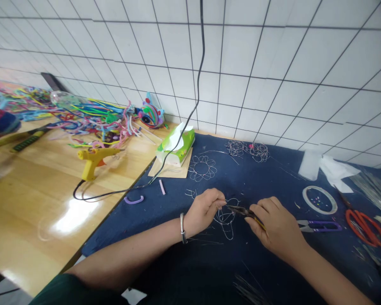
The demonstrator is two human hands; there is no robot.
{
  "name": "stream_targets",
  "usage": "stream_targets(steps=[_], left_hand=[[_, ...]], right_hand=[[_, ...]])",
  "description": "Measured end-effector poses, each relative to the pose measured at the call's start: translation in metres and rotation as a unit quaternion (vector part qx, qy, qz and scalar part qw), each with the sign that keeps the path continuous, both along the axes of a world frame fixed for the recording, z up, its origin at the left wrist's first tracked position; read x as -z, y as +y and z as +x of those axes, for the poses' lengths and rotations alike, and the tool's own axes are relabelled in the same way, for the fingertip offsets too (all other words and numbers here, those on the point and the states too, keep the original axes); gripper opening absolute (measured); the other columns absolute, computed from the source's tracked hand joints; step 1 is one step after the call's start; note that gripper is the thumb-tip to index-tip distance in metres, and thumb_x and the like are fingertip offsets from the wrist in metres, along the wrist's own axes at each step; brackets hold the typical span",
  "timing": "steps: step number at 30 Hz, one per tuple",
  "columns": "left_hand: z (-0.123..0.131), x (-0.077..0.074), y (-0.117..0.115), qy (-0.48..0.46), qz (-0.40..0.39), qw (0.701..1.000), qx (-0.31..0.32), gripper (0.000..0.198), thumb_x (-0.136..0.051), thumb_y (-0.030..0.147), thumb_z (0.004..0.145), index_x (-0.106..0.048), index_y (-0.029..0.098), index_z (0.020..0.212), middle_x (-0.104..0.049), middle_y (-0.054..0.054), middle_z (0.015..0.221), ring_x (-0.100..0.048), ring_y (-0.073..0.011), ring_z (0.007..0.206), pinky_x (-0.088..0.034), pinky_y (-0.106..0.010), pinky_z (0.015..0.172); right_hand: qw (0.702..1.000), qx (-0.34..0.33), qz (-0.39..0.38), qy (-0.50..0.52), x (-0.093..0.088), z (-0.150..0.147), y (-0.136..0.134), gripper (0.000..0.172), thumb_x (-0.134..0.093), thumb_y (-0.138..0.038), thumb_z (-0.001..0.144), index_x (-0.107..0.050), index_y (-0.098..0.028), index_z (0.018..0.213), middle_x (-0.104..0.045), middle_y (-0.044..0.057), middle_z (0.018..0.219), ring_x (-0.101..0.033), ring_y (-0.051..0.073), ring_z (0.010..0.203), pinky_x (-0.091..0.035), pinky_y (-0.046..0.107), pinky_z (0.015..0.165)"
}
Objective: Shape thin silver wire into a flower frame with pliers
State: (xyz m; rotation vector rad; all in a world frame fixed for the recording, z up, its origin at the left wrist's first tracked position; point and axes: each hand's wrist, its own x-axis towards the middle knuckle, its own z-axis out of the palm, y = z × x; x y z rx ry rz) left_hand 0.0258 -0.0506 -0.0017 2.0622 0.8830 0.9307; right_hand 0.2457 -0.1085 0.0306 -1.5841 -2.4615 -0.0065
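Looped silver-wire frame, likely springy, edge-held best: left hand is pinching it, right hand clenching yellow-handled metal pliers alongside.

On the bench at left, a glue gun lies before a heap of pipe cleaners. Right of it, on the cloth, a tissue pack rests on a sheet, left of a wire flower. Nearer, pliers point leftward at a wire frame; thread snips lie before a ring, left of scissors.
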Motion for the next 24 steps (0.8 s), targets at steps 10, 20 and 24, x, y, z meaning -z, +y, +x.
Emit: stream_targets(steps=[10, 20, 24], left_hand=[[-0.0011, 0.0002, 0.0004, 0.001, 0.032, 0.999, 0.018, 0.013, -0.039, 0.016, 0.088, -0.05, 0.016, 0.08, -0.053, -0.001, 0.073, -0.048, -0.0105, 0.068, -0.041, -0.024, 0.068], [-0.001, -0.0001, 0.0022, -0.014, 0.033, 0.999, 0.022, 0.014, -0.039, 0.016, 0.088, -0.051, 0.016, 0.081, -0.053, -0.002, 0.074, -0.049, -0.0108, 0.07, -0.042, -0.025, 0.069], [-0.0006, -0.0004, 0.0016, -0.029, 0.003, 0.999, 0.022, 0.015, -0.039, 0.017, 0.088, -0.051, 0.015, 0.081, -0.052, -0.002, 0.073, -0.048, -0.0102, 0.067, -0.041, -0.024, 0.066]], right_hand=[[1.0, 0.005, -0.022, 0.012, 0.0061, -0.0004, -0.002, 0.021, -0.042, -0.035, 0.086, -0.057, -0.019, 0.083, -0.05, 0.004, 0.076, -0.042, 0.018, 0.075, -0.034, 0.03, 0.066], [1.0, 0.012, 0.014, 0.018, 0.0065, -0.0016, -0.0034, 0.02, -0.045, -0.034, 0.084, -0.057, -0.018, 0.086, -0.05, 0.006, 0.079, -0.041, 0.018, 0.077, -0.034, 0.031, 0.068], [0.999, 0.013, 0.021, 0.022, 0.0099, -0.0015, -0.0048, 0.02, -0.046, -0.034, 0.084, -0.058, -0.018, 0.088, -0.05, 0.006, 0.08, -0.042, 0.019, 0.078, -0.034, 0.032, 0.069]])
